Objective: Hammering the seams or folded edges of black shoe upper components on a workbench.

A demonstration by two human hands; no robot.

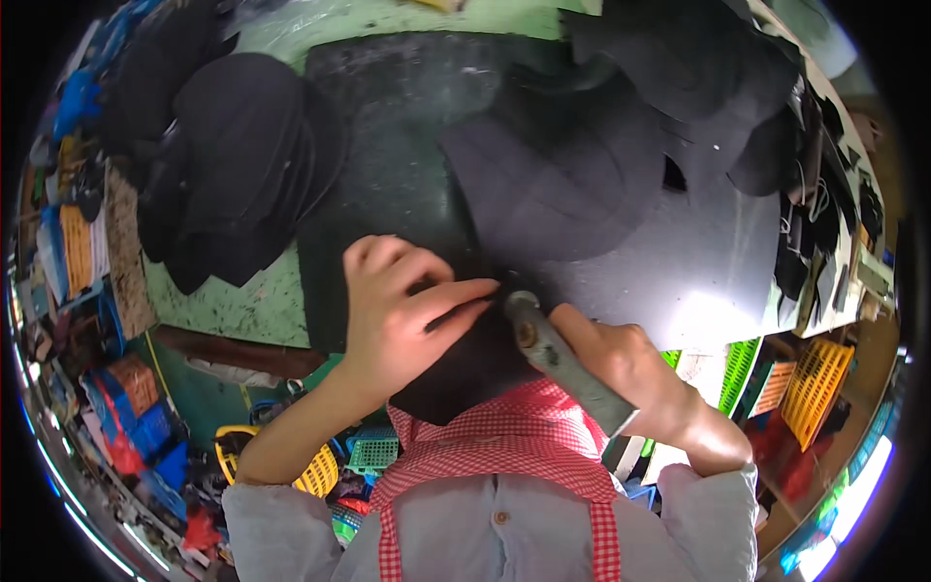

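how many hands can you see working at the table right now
2. The left hand presses its fingers on the black material piece at the table's near edge. The right hand beside it grips a grey metal tool.

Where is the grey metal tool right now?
The grey metal tool is low in the middle of the head view, in the right hand, its tip next to the left hand that presses on the black sheet.

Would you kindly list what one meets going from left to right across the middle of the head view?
Pile of black cut pieces → left hand pressing a black sheet → grey metal tool → right hand gripping it → yellow crate.
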